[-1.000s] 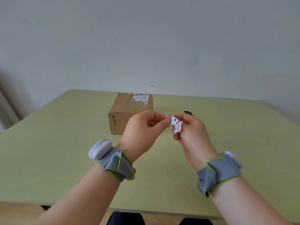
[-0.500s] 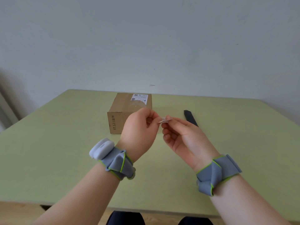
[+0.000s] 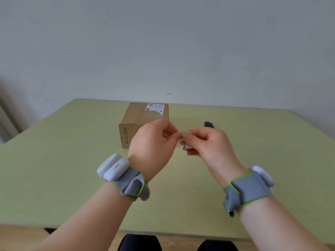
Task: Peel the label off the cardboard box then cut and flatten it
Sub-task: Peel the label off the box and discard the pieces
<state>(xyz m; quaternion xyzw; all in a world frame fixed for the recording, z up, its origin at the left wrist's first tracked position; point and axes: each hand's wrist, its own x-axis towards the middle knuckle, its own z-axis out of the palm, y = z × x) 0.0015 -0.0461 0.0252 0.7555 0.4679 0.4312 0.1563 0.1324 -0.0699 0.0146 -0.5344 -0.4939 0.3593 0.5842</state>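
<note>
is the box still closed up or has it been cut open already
Closed, as far as the view shows. The cardboard box sits upright on the table with its top flat and a label on it. No cut is visible.

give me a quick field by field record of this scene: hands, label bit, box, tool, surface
left hand: raised over the table, fingertips pinching the label scrap
right hand: fingers curled round the same scrap
label scrap: small crumpled white piece with print, held between both hands
cardboard box: closed, on the table behind the hands, a white label on its top
dark tool: lying right of the box, partly hidden by the right hand
table: pale green
</note>
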